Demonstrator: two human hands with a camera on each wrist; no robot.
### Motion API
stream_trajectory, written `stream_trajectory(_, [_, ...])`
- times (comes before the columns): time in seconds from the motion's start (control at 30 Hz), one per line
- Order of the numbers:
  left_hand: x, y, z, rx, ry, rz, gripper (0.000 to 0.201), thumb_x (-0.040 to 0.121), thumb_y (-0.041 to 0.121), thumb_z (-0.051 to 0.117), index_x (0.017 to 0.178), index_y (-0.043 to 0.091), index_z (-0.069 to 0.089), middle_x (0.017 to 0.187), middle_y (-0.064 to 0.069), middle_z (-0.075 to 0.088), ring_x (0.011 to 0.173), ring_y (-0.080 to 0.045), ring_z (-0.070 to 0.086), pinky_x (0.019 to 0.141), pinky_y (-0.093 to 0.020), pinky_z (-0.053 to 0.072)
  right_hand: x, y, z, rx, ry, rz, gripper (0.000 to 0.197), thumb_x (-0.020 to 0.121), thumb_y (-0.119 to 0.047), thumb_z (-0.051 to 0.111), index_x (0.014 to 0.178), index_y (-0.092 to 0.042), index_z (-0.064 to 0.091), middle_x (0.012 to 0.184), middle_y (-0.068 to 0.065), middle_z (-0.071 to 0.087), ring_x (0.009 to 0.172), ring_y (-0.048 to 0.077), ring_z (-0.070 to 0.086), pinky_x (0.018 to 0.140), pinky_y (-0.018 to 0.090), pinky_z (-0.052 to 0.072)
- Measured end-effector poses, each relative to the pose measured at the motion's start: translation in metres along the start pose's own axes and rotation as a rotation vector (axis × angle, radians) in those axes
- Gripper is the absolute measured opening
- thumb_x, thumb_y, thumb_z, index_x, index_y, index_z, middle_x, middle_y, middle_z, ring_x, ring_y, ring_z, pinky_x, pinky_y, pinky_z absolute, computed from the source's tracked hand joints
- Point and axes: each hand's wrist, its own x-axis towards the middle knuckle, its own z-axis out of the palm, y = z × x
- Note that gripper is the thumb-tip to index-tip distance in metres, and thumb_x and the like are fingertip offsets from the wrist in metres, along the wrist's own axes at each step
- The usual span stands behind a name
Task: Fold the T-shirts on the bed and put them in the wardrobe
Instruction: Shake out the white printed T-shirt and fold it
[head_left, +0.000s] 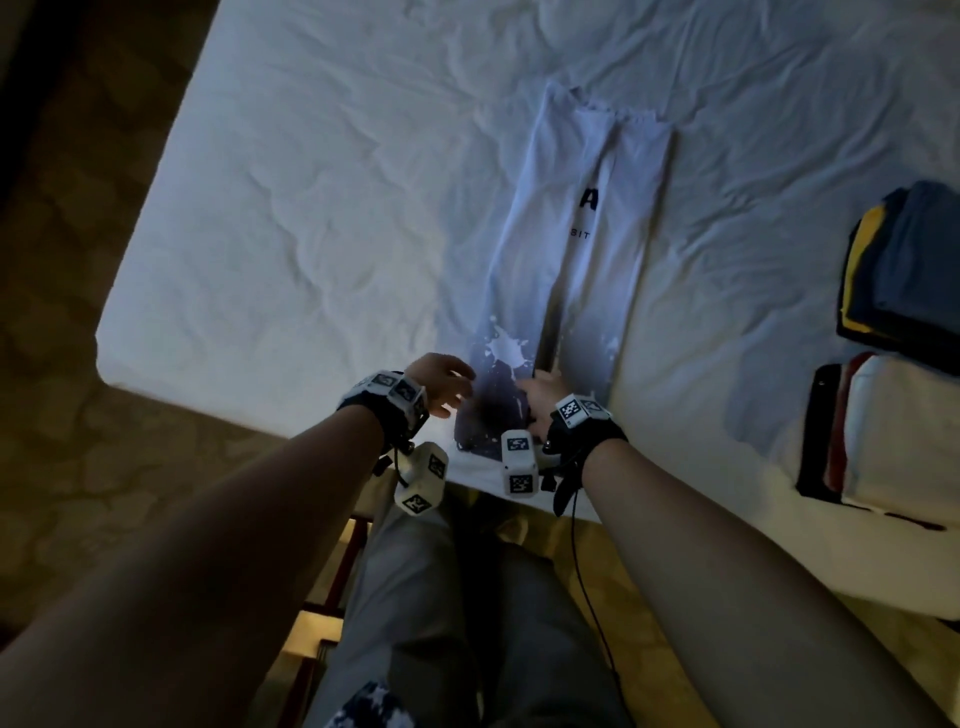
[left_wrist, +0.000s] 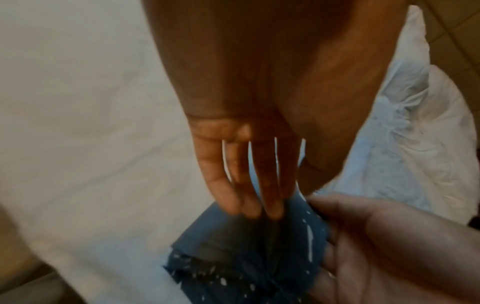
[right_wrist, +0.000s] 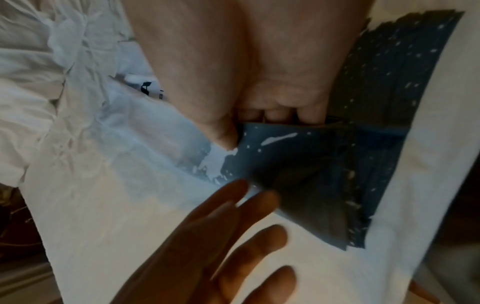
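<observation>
hands meet at lower centre of the head view: right hand (head_left: 540, 397) pinches the dark hem of the t-shirt (head_left: 571, 249) between thumb and curled fingers, while left hand (head_left: 441, 382) hangs beside it with fingers straight and slightly apart, gripping nothing. t-shirt lies in a long narrow strip on the bed (head_left: 311, 208), running toward upper centre. folded stack (head_left: 904, 260) sits at right edge.

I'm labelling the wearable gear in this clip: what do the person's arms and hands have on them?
Both forearms are bare, with no sleeves or gloves. Each wrist carries a dark strap with white blocks printed in black-and-white square markers. A white marker cube hangs below the left hand and another below the right hand. A thin black cable trails from the right wrist.
</observation>
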Motion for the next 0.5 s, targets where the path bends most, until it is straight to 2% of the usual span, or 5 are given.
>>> stream_trajectory(0.07, [0.005, -0.014, 0.0, -0.075, 0.124, -0.03, 0.024, 0.088, 0.004, 0.059, 0.112, 0.006, 0.064, 0.097, -0.016, 0.068, 0.076, -0.023, 0.062, 0.068, -0.036, 0.055, -0.014, 0.009, -0.003, -0.05, -0.023, -0.005, 0.023, 0.07, -0.027, 0.068, 0.09, -0.017, 0.064, 0.095, 0.022, 0.068, 0.09, 0.042, 0.067, 0.079, 0.062, 0.055])
stream_trajectory(0.17, [0.01, -0.031, 0.007, -0.095, 0.209, -0.074, 0.024, 0.087, 0.009, 0.062, 0.112, 0.007, 0.063, 0.095, -0.017, 0.066, 0.084, -0.028, 0.064, 0.075, -0.042, 0.057, -0.046, 0.014, -0.003, -0.072, -0.084, 0.005, 0.027, 0.083, -0.01, 0.069, 0.107, -0.016, 0.059, 0.101, 0.014, 0.067, 0.089, 0.033, 0.065, 0.072, 0.049, 0.059])
stream_trajectory(0.3, [0.02, -0.044, 0.019, -0.073, 0.244, -0.103, 0.031, 0.085, 0.013, 0.068, 0.115, 0.007, 0.062, 0.096, -0.018, 0.065, 0.094, -0.033, 0.066, 0.083, -0.047, 0.057, -0.039, 0.035, -0.004, -0.142, -0.064, -0.009, 0.02, 0.08, 0.001, 0.068, 0.09, -0.014, 0.059, 0.099, 0.017, 0.068, 0.094, 0.035, 0.065, 0.083, 0.057, 0.056])
stream_trajectory(0.4, [0.023, -0.045, 0.027, -0.056, 0.243, -0.093, 0.022, 0.086, 0.012, 0.068, 0.106, 0.005, 0.065, 0.094, -0.021, 0.065, 0.088, -0.031, 0.063, 0.087, -0.052, 0.055, -0.036, 0.044, -0.008, -0.259, -0.03, -0.016, 0.021, 0.08, -0.008, 0.071, 0.097, -0.018, 0.062, 0.098, 0.012, 0.068, 0.092, 0.033, 0.067, 0.083, 0.049, 0.058])
stream_trajectory(0.5, [0.022, -0.043, 0.035, 0.005, 0.218, -0.104, 0.024, 0.086, 0.013, 0.069, 0.107, 0.002, 0.066, 0.092, -0.02, 0.063, 0.086, -0.029, 0.061, 0.089, -0.05, 0.054, -0.037, 0.047, -0.017, -0.298, 0.064, -0.079, 0.012, 0.077, -0.02, 0.07, 0.072, -0.02, 0.059, 0.08, 0.014, 0.07, 0.087, 0.037, 0.069, 0.081, 0.051, 0.058])
